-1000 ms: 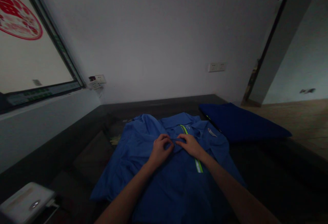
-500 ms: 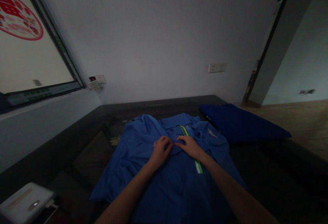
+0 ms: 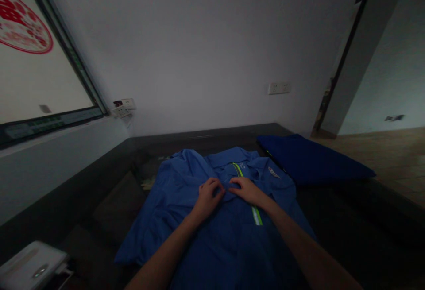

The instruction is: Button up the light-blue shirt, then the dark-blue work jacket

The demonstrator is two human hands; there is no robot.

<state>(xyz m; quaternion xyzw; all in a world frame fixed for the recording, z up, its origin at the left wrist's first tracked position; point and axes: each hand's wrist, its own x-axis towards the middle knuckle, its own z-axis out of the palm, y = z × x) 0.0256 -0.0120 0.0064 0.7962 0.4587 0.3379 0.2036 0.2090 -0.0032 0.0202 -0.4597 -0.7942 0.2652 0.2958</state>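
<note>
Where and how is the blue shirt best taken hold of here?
Probably by the front of the blue shirt, between the left hand and the right hand, pinched from above, one hand from each side: it lies spread, front facing up, and loose creased cloth shows there.

The single head-worn camera sits above the near side of the table (image 3: 345, 226), facing forward and down toward its far edge and the wall (image 3: 199, 51). The left hand (image 3: 209, 195) and right hand (image 3: 249, 192) appear at close range; both far corners fall within view.
</note>
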